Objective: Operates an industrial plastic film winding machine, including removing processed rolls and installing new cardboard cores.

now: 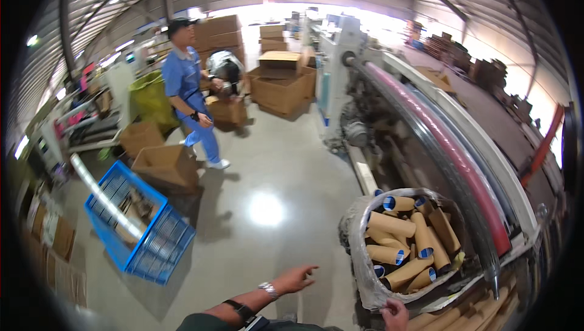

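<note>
My left hand (296, 279) reaches out over the grey floor with its fingers apart and holds nothing. A silver watch (267, 291) is on that wrist, and a dark band (239, 310) is further up the forearm. At the lower right, my right hand (395, 315) is curled at the near rim of a large clear plastic bag (360, 273); its fingers appear closed on the plastic, partly blurred. The round bag is full of brown cardboard tubes (392, 224), several with blue printing inside their ends.
A long roller machine (426, 106) runs along the right. More long cardboard tubes (480, 313) lie at lower right. On the left stands a blue crate (161, 243) with a shiny roll (106, 197) leaning out. Cardboard boxes (164, 167) stand behind it. A person in blue (185, 81) walks nearby.
</note>
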A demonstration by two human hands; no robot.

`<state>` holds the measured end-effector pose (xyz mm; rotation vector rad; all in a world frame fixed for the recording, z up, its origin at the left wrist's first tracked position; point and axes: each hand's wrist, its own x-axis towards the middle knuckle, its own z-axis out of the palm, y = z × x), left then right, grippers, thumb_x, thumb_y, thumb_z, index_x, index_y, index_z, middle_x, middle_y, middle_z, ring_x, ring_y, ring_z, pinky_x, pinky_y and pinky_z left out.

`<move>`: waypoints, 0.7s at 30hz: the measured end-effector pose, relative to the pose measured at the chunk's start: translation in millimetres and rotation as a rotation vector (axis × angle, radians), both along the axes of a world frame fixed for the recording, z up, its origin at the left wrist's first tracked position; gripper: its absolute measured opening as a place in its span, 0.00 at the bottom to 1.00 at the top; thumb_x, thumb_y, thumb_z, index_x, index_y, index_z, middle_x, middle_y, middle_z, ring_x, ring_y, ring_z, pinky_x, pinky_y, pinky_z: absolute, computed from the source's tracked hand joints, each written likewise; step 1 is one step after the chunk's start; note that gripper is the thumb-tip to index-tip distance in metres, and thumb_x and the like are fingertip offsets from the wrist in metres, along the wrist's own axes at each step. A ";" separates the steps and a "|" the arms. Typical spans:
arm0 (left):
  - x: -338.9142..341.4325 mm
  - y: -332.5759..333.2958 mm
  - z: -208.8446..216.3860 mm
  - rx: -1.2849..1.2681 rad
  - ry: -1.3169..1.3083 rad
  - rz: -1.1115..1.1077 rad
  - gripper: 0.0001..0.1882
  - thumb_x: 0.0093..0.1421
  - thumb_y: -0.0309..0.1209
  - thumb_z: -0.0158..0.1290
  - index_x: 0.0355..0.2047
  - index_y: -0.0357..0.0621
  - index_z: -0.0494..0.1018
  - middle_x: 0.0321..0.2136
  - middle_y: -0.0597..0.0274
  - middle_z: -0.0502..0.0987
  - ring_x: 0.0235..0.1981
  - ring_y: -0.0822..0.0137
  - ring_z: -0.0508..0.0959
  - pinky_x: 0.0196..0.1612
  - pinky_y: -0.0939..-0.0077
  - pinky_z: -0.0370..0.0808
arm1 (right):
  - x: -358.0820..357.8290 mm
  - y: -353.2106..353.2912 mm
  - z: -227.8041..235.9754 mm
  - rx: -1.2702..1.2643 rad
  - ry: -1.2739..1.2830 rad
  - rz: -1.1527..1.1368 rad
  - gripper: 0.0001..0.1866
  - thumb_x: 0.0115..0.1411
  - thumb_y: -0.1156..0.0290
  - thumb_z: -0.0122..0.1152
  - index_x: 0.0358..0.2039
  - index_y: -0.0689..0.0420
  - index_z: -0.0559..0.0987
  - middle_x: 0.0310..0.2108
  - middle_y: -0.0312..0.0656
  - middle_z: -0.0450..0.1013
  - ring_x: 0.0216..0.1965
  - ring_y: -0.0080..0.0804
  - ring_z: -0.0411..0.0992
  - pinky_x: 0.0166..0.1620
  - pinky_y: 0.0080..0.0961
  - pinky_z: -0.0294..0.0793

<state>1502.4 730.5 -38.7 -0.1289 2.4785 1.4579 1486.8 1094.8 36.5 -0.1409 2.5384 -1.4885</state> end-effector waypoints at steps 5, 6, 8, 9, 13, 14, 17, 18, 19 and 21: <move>-103.3 -106.9 4.6 0.003 0.166 0.233 0.26 0.55 0.35 0.58 0.54 0.50 0.67 0.40 0.57 0.77 0.35 0.62 0.78 0.40 0.70 0.75 | -131.4 -81.0 -14.2 -0.166 0.041 0.057 0.17 0.52 0.80 0.59 0.43 0.63 0.72 0.36 0.40 0.74 0.37 0.24 0.72 0.43 0.20 0.72; -127.1 -126.8 3.0 0.004 0.176 0.223 0.26 0.55 0.35 0.58 0.54 0.50 0.67 0.40 0.57 0.77 0.35 0.62 0.78 0.40 0.70 0.75 | -157.6 -94.0 -16.4 -0.225 -0.014 0.004 0.15 0.51 0.79 0.59 0.42 0.63 0.74 0.35 0.39 0.74 0.36 0.23 0.72 0.42 0.20 0.72; -171.8 -167.8 -0.6 0.004 0.197 0.313 0.26 0.54 0.32 0.58 0.53 0.50 0.67 0.38 0.57 0.77 0.33 0.62 0.78 0.39 0.70 0.76 | -214.0 -117.9 -28.5 -0.157 0.041 0.008 0.14 0.51 0.79 0.59 0.40 0.63 0.75 0.34 0.38 0.74 0.35 0.21 0.72 0.41 0.20 0.72; -187.6 -188.1 -3.7 0.021 0.178 0.340 0.26 0.53 0.31 0.59 0.53 0.49 0.67 0.39 0.54 0.77 0.35 0.63 0.78 0.39 0.71 0.76 | -242.5 -133.6 -33.8 -0.103 0.107 -0.007 0.13 0.50 0.79 0.59 0.39 0.63 0.75 0.34 0.38 0.74 0.35 0.21 0.72 0.41 0.20 0.72; -219.0 -272.5 -18.3 -0.049 0.097 0.532 0.23 0.52 0.32 0.58 0.49 0.43 0.70 0.36 0.54 0.79 0.34 0.64 0.80 0.39 0.72 0.76 | -364.0 -222.2 -7.4 -0.120 0.081 0.054 0.14 0.50 0.78 0.60 0.40 0.62 0.76 0.35 0.40 0.75 0.35 0.24 0.73 0.42 0.21 0.73; -226.6 -287.7 -12.8 -0.095 0.089 0.565 0.23 0.52 0.31 0.58 0.49 0.41 0.70 0.35 0.55 0.79 0.32 0.66 0.80 0.37 0.73 0.76 | -397.1 -237.0 -4.7 -0.019 0.198 0.105 0.15 0.49 0.78 0.61 0.40 0.62 0.76 0.35 0.41 0.75 0.34 0.25 0.74 0.41 0.22 0.73; -241.3 -338.7 -38.3 -0.112 0.028 0.719 0.23 0.52 0.33 0.58 0.49 0.42 0.71 0.34 0.55 0.80 0.33 0.62 0.80 0.37 0.72 0.76 | -490.7 -303.0 41.6 -0.034 0.351 0.210 0.15 0.49 0.75 0.59 0.40 0.61 0.76 0.33 0.45 0.73 0.32 0.34 0.75 0.38 0.25 0.74; -250.6 -349.3 -45.8 -0.106 0.029 0.714 0.23 0.52 0.33 0.58 0.49 0.42 0.71 0.34 0.55 0.80 0.33 0.62 0.80 0.37 0.72 0.76 | -517.6 -319.9 57.0 -0.029 0.361 0.214 0.16 0.48 0.76 0.60 0.40 0.61 0.76 0.35 0.45 0.73 0.35 0.34 0.74 0.38 0.26 0.74; -259.0 -362.0 -48.2 -0.079 -0.007 0.734 0.24 0.53 0.31 0.57 0.51 0.41 0.69 0.36 0.53 0.78 0.35 0.62 0.78 0.38 0.71 0.75 | -546.3 -336.1 70.4 0.025 0.425 0.212 0.16 0.47 0.76 0.60 0.40 0.61 0.75 0.36 0.46 0.73 0.36 0.34 0.74 0.39 0.26 0.74; -288.8 -386.5 -67.1 -0.053 -0.043 0.740 0.24 0.55 0.30 0.56 0.53 0.39 0.68 0.38 0.50 0.77 0.36 0.62 0.77 0.39 0.69 0.74 | -593.1 -367.2 99.2 0.049 0.501 0.181 0.18 0.45 0.78 0.62 0.40 0.61 0.75 0.37 0.46 0.72 0.37 0.37 0.73 0.39 0.27 0.73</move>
